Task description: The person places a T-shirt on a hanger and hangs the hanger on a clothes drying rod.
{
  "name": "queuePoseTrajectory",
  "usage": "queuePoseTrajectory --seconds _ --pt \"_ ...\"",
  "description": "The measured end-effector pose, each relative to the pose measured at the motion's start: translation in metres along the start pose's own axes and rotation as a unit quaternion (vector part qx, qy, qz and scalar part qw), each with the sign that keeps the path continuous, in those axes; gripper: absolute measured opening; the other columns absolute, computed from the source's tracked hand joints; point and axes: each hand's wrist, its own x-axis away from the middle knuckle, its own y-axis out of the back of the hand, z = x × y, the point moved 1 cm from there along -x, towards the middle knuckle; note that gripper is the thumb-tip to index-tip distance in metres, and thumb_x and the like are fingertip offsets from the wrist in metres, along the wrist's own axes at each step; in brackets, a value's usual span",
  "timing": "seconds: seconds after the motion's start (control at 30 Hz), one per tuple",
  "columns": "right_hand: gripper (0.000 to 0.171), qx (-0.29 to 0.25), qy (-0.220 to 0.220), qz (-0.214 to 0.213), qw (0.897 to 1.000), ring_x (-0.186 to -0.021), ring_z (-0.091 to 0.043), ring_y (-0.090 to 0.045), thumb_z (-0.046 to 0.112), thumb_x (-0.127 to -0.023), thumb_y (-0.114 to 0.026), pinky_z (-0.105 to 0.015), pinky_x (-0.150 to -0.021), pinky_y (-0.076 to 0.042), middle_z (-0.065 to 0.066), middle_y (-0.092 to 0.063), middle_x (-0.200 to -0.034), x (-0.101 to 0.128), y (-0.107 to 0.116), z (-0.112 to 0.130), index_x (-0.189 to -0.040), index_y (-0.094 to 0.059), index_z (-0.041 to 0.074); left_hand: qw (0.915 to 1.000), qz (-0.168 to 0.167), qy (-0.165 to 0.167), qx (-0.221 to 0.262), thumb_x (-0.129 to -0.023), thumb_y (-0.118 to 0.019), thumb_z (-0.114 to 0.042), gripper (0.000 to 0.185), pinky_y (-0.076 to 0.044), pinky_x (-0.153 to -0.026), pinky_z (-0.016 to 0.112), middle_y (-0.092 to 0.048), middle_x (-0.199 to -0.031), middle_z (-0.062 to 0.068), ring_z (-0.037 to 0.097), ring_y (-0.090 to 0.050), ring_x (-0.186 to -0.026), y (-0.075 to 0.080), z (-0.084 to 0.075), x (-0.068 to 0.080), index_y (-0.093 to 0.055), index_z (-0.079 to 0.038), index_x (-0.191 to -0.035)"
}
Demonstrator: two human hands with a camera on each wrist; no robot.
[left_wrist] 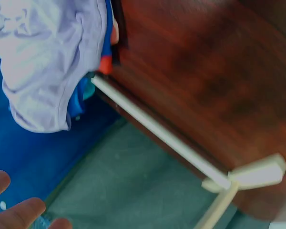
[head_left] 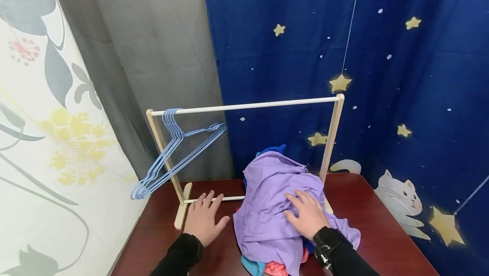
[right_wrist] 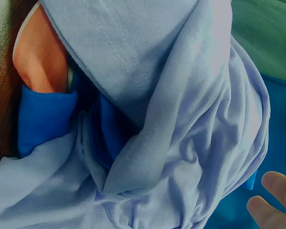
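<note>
A purple garment (head_left: 271,199) lies crumpled on top of a pile of clothes on the table. Blue, teal and coral cloth (head_left: 276,268) sticks out from under it. My right hand (head_left: 308,214) is over the right part of the purple garment, fingers spread; in the right wrist view its fingertips (right_wrist: 276,191) show at the right edge. My left hand (head_left: 206,218) is left of the pile with fingers spread, close to the rack's lower bar (head_left: 231,198), and holds nothing. In the left wrist view its fingertips (left_wrist: 21,212) show at the lower left.
A wooden clothes rack (head_left: 244,106) stands at the back of the dark red table (head_left: 382,233). Several blue hangers (head_left: 164,161) hang together at its left end. Behind it are a grey curtain (head_left: 164,46) and a blue curtain (head_left: 298,59) with stars.
</note>
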Motion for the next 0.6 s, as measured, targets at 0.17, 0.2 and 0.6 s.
queuePoseTrajectory --seconds 0.17,0.2,0.6 --pt "0.054 -0.007 -0.005 0.002 1.0 -0.137 -0.045 -0.042 0.037 -0.089 -0.072 -0.067 -0.108 -0.029 -0.019 -0.051 -0.146 0.001 0.002 -0.001 -0.137 -0.064 0.015 0.9986 -0.043 -0.03 -0.002 -0.087 -0.075 -0.033 0.053 -0.051 -0.09 0.051 -0.063 -0.127 0.014 0.034 -0.06 -0.114 0.031 0.018 -0.004 -0.061 -0.009 -0.133" --pt "0.054 -0.008 -0.004 0.002 1.0 -0.137 -0.045 -0.042 0.037 -0.09 -0.072 -0.067 -0.108 -0.029 -0.019 -0.051 -0.146 0.001 0.002 -0.002 -0.138 -0.064 0.015 0.998 -0.053 -0.034 -0.003 -0.086 -0.076 -0.028 0.05 -0.053 -0.084 0.049 -0.065 -0.122 0.013 0.032 -0.063 -0.108 0.038 0.023 -0.005 -0.063 -0.009 -0.131" --pt "0.052 -0.004 0.001 -0.006 1.0 -0.134 -0.045 -0.045 0.036 -0.089 -0.073 -0.069 -0.104 -0.032 -0.019 -0.054 -0.142 0.001 -0.001 -0.004 -0.136 -0.065 0.014 0.9903 -0.131 0.022 -0.041 -0.085 -0.077 -0.012 0.032 -0.052 -0.067 0.055 -0.064 -0.099 0.018 0.04 -0.063 -0.089 0.115 0.086 -0.054 -0.062 -0.003 -0.111"
